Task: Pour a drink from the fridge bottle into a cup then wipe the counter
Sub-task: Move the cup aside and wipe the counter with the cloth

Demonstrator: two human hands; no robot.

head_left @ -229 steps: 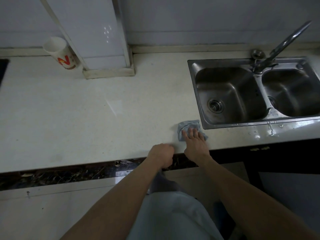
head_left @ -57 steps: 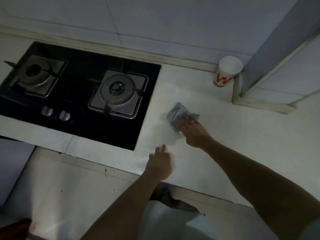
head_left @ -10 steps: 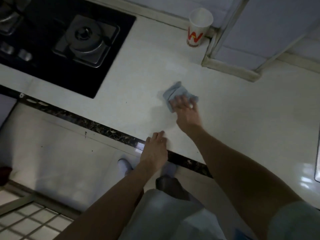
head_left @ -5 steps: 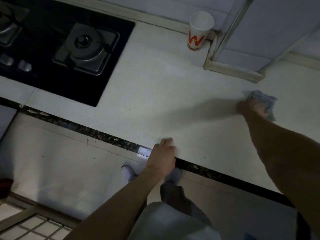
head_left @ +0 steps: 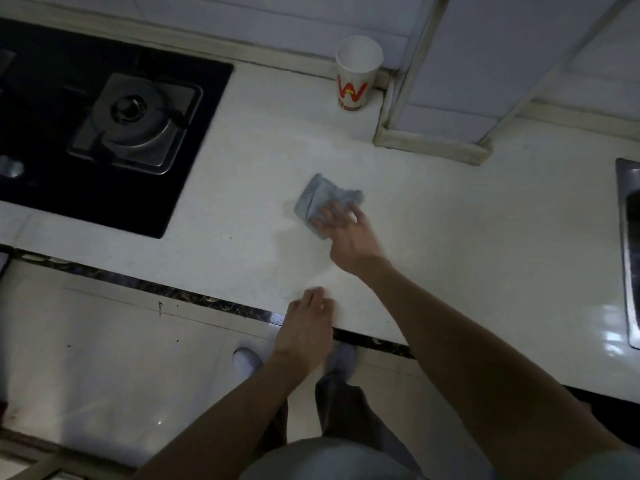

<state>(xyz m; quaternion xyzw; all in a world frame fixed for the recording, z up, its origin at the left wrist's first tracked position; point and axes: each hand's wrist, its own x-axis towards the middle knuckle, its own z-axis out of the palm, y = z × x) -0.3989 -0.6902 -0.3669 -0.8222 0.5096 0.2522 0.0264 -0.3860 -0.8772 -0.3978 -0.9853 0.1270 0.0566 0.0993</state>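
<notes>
A crumpled grey-blue cloth [head_left: 323, 199] lies in the middle of the pale stone counter [head_left: 450, 237], pressed flat under the spread fingers of the right hand [head_left: 346, 237], which pins it without clenching it. The left hand [head_left: 306, 327] holds nothing and rests open on the counter's front edge. The white paper cup with a red W [head_left: 356, 77] stands upright at the back wall, between the black gas hob [head_left: 104, 126] and a tiled pillar; no bottle shows, so pouring seems done and only wiping remains.
</notes>
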